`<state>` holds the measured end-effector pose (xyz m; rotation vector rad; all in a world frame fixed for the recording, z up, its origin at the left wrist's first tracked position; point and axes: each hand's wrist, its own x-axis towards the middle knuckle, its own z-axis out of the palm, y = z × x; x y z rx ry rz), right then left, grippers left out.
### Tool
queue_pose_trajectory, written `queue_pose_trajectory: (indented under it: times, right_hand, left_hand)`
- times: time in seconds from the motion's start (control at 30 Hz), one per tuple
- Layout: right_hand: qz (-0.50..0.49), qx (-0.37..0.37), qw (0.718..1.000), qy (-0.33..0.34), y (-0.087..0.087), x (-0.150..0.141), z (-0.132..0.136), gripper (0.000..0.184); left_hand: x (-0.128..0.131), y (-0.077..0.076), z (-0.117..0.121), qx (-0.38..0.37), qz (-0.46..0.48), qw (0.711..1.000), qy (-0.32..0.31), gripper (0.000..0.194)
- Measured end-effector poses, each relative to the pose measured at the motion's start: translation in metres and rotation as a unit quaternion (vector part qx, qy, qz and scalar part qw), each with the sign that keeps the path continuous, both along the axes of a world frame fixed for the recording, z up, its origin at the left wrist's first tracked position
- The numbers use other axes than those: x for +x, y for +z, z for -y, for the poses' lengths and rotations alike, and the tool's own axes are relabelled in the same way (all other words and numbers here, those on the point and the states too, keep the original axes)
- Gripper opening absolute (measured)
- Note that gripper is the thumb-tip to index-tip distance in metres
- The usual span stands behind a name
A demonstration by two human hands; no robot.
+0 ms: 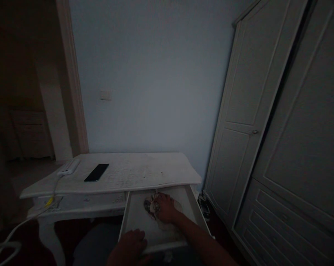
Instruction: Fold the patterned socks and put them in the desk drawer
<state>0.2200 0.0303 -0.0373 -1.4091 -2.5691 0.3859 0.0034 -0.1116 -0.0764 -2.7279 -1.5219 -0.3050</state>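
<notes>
The room is dim. A white desk [128,171] stands against the wall with its right drawer [133,218] pulled out. My right hand [164,208] reaches into the drawer, fingers curled on a small pale and dark object [149,204] that I cannot make out. My left hand [130,245] rests closed over the drawer's front edge.
A black phone [96,172] lies on the desk top. A white power strip [69,167] sits at its left end, its cable [6,242] trailing down. A white wardrobe [280,129] stands close on the right. An open doorway [23,111] lies to the left.
</notes>
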Motion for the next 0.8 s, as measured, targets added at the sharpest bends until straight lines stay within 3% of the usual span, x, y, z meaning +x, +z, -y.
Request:
queue_pose_trajectory:
  times: [0.13,0.3,0.57,0.8]
  right_hand:
    - [-0.019,-0.01,0.994,0.104,-0.01,-0.051,0.009,0.09]
    - [0.003,-0.031,0.971,0.236,-0.012,-0.065,0.018,0.059]
    - [0.034,-0.049,0.942,0.33,-0.003,-0.001,0.022,0.054]
    - [0.049,-0.076,0.956,0.281,0.01,0.051,0.022,0.062]
  left_hand:
    - [0.002,0.009,0.003,-0.033,0.001,0.999,0.018,0.03]
    - [0.001,0.019,0.003,-0.082,0.024,0.996,0.021,0.046]
    - [0.007,0.026,0.007,-0.087,0.024,0.995,0.032,0.042]
    - [0.012,0.044,0.013,-0.113,-0.009,0.992,0.051,0.039]
